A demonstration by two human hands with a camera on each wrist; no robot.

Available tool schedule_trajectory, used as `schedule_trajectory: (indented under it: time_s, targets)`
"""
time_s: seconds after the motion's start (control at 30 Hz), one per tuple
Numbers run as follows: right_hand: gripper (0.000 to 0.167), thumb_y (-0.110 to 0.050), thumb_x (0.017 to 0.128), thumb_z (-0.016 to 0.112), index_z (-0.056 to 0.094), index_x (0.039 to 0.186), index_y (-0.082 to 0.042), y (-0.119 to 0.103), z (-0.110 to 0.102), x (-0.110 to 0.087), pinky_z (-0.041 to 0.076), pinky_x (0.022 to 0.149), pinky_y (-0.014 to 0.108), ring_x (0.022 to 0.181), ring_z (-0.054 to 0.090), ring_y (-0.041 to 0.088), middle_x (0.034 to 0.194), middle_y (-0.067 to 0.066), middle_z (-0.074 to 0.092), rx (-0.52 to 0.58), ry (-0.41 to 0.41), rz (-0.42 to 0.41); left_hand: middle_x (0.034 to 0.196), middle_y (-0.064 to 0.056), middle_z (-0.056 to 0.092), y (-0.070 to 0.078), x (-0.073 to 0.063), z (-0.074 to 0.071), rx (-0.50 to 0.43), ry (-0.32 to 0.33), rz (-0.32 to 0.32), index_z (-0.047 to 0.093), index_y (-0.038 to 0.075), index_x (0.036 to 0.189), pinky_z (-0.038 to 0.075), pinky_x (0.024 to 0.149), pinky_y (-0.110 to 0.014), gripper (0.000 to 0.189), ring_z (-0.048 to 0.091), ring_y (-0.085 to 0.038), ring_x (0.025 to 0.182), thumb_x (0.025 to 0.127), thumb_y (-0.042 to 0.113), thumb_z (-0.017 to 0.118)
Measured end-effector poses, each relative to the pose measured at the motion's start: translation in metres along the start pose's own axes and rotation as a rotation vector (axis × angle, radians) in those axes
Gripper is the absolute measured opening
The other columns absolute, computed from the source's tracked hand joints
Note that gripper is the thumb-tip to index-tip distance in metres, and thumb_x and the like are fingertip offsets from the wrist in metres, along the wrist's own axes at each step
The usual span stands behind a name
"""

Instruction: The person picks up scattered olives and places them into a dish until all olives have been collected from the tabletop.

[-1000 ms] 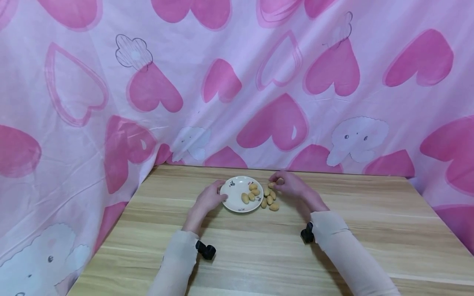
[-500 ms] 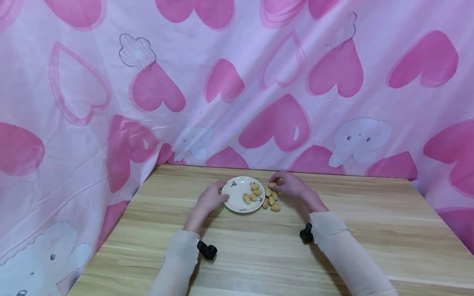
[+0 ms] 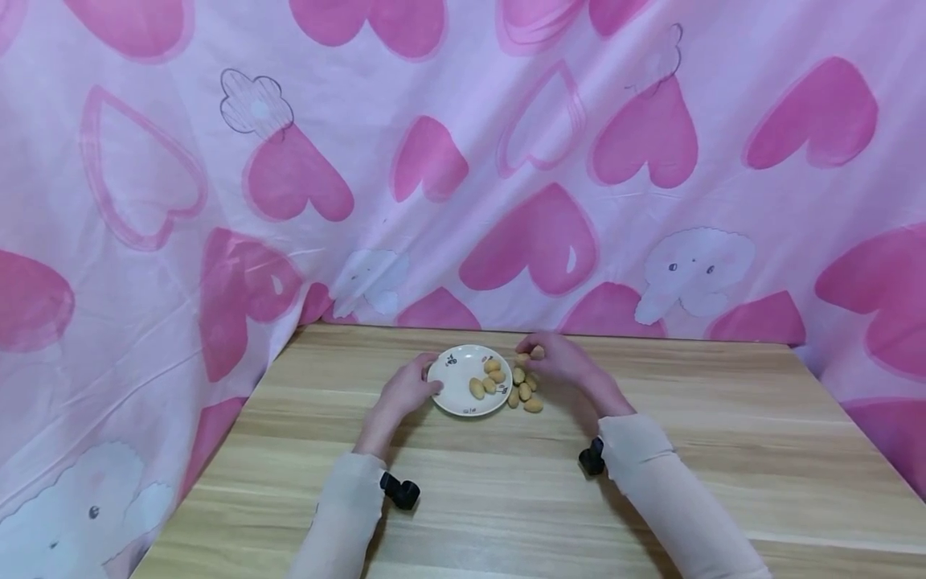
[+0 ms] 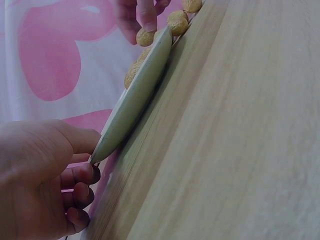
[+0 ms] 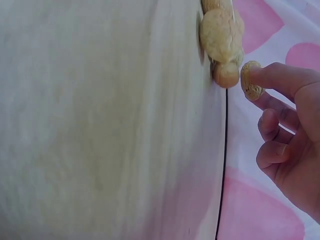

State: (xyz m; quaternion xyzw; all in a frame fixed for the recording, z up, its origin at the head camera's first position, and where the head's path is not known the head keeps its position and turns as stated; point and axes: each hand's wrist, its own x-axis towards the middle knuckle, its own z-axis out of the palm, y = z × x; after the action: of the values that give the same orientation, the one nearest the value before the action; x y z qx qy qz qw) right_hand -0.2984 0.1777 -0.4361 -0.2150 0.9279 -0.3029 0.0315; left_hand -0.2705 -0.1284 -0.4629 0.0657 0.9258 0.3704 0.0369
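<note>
A small white plate [image 3: 456,394] with dark printed motifs stands on the table with several tan, oval, rough-shelled walnuts [image 3: 477,388] on its right side. My left hand [image 3: 405,394] holds its left rim; in the left wrist view the thumb lies on the rim with the fingers curled below. More walnuts [image 3: 533,405] lie in a loose pile just right of the plate. Over that pile's far end, my right hand [image 3: 567,362] pinches one walnut [image 5: 252,81] between thumb and fingertips. The right wrist view shows it apart from the pile, the other fingers loosely bent.
The wood-grain table [image 3: 492,498] ends close behind the plate. A pink cloth [image 3: 434,265] with hearts and pale animal figures hangs behind it and along the left. Black wrist cameras [image 3: 400,492] sit at both sleeves.
My right hand has come slightly left towards the plate with the walnut in its fingers. The left hand keeps its hold on the rim. The head view sways a little.
</note>
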Motion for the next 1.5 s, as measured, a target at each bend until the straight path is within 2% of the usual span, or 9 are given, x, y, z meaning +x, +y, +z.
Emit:
schedule_trajectory:
  time_s: [0.17, 0.4, 0.7, 1.13, 1.27, 1.5]
  targets:
    - [0.025, -0.018, 0.091, 0.069, 0.071, 0.114, -0.012, -0.008, 0.003, 0.003, 0.048, 0.098, 0.048, 0.112, 0.06, 0.025, 0.117, 0.004, 0.066, -0.005, 0.029, -0.034, 0.087, -0.004, 0.061, -0.001, 0.0, -0.001, 0.0, 0.001, 0.001, 0.051, 0.014, 0.144, 0.042, 0.07, -0.031, 0.06, 0.054, -0.018, 0.077, 0.087, 0.023, 0.07]
    - [0.023, -0.019, 0.089, 0.071, 0.072, 0.112, -0.016, -0.021, 0.005, 0.008, 0.05, 0.095, 0.043, 0.106, 0.061, 0.022, 0.108, -0.002, 0.067, -0.038, 0.03, -0.051, 0.085, -0.004, 0.059, 0.0, -0.001, -0.001, -0.002, 0.006, 0.0, 0.052, 0.013, 0.143, 0.04, 0.066, -0.03, 0.06, 0.052, -0.018, 0.074, 0.087, 0.021, 0.071]
    - [0.025, -0.022, 0.09, 0.071, 0.072, 0.114, -0.017, -0.036, 0.014, 0.016, 0.049, 0.096, 0.041, 0.108, 0.061, 0.021, 0.108, -0.005, 0.068, -0.06, 0.009, -0.07, 0.085, -0.004, 0.06, 0.001, -0.001, -0.001, 0.001, 0.004, 0.002, 0.052, 0.013, 0.143, 0.041, 0.068, -0.031, 0.06, 0.053, -0.018, 0.075, 0.087, 0.021, 0.071]
    - [0.025, -0.03, 0.085, 0.077, 0.073, 0.109, -0.022, -0.052, 0.031, 0.025, 0.049, 0.089, 0.037, 0.097, 0.061, 0.015, 0.102, -0.01, 0.068, -0.028, 0.009, -0.053, 0.087, -0.005, 0.06, 0.001, -0.001, 0.0, -0.005, -0.006, -0.007, 0.051, 0.013, 0.143, 0.042, 0.068, -0.031, 0.06, 0.054, -0.018, 0.077, 0.087, 0.021, 0.071]
    - [0.023, -0.03, 0.086, 0.076, 0.073, 0.108, -0.023, -0.055, 0.034, 0.029, 0.049, 0.087, 0.036, 0.093, 0.061, 0.013, 0.102, -0.01, 0.069, -0.032, -0.006, -0.063, 0.087, -0.005, 0.06, 0.001, -0.002, -0.001, -0.011, -0.005, -0.016, 0.051, 0.013, 0.143, 0.042, 0.068, -0.031, 0.061, 0.054, -0.018, 0.076, 0.087, 0.021, 0.071]
    - [0.021, -0.022, 0.089, 0.073, 0.073, 0.109, -0.017, -0.055, 0.043, 0.032, 0.051, 0.086, 0.034, 0.094, 0.063, 0.013, 0.102, -0.006, 0.07, 0.033, -0.067, -0.063, 0.086, -0.004, 0.06, 0.002, -0.002, 0.0, -0.015, -0.008, -0.008, 0.051, 0.013, 0.143, 0.041, 0.067, -0.03, 0.06, 0.054, -0.018, 0.075, 0.087, 0.021, 0.071]
